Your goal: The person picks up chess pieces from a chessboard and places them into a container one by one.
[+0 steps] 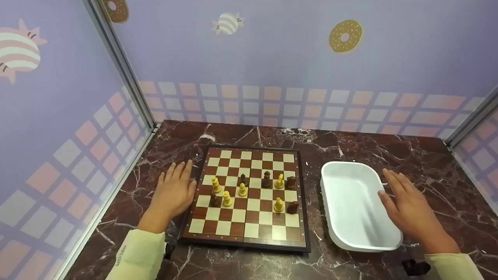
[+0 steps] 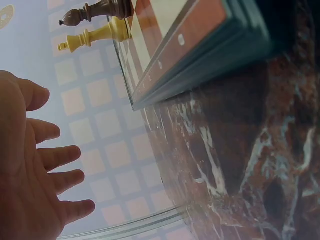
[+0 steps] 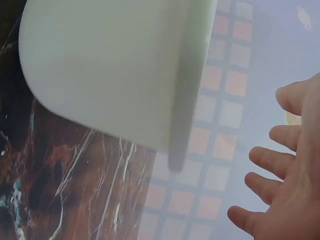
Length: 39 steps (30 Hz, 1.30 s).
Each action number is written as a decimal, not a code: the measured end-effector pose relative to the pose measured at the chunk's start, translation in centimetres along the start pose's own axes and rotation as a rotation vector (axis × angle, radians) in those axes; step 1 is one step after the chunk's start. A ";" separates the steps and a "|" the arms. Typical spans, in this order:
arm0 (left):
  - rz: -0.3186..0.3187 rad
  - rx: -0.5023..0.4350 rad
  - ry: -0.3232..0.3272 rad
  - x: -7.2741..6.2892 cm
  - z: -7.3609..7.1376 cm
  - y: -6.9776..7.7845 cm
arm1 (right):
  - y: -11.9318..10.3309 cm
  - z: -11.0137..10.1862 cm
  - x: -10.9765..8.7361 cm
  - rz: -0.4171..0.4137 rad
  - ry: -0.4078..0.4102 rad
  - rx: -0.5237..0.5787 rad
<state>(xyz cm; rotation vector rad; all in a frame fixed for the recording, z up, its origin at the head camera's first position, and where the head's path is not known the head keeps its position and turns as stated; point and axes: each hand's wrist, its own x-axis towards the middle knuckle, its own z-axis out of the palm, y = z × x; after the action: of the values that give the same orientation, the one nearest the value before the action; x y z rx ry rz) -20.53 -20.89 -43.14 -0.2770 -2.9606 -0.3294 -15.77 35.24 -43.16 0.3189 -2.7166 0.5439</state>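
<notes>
A chessboard (image 1: 233, 227) lies on the marble table with several yellow and dark brown chess pieces standing on it. My left hand (image 1: 174, 192) is beside the board's left edge, fingers straight and holding nothing. In the left wrist view, a yellow king (image 2: 95, 36) and a dark bishop (image 2: 97, 11) stand near the board's edge, away from the left hand (image 2: 30, 165). At the right is a white plastic tub (image 1: 350, 202) with nothing in it. My right hand (image 1: 412, 208) is by the tub's right rim, fingers extended; the right wrist view shows a gap between hand and tub.
The dark red marble table (image 1: 272, 264) has white veins. Behind it rises a purple wall (image 1: 272, 50) with checks, donuts and candies; another patterned panel (image 1: 70, 116) stands at the left. A metal corner strip (image 1: 124, 66) joins them.
</notes>
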 end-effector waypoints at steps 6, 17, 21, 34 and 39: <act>-0.006 -0.008 -0.016 -0.3 0.4 -0.1 | -0.5 0.2 0.2 -0.035 0.007 0.013; -0.015 -0.016 -0.041 -0.6 1.2 -0.3 | -1.6 0.5 0.0 -0.048 -0.022 0.016; -0.038 -0.026 -0.077 -0.7 1.5 -0.3 | -2.2 0.5 0.1 -0.046 -0.039 0.018; -0.061 -0.038 -0.112 -1.3 2.5 -0.4 | -3.6 1.0 -0.2 -0.058 -0.054 0.025; -0.052 -0.023 -0.106 -1.4 2.8 -0.4 | -4.1 1.1 -0.3 -0.070 -0.055 0.019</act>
<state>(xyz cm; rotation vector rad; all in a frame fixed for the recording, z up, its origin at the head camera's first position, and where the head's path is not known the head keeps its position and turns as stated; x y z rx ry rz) -19.63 -20.89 -46.15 -0.2267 -3.0747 -0.3659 -14.62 31.20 -42.88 0.4389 -2.7425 0.5496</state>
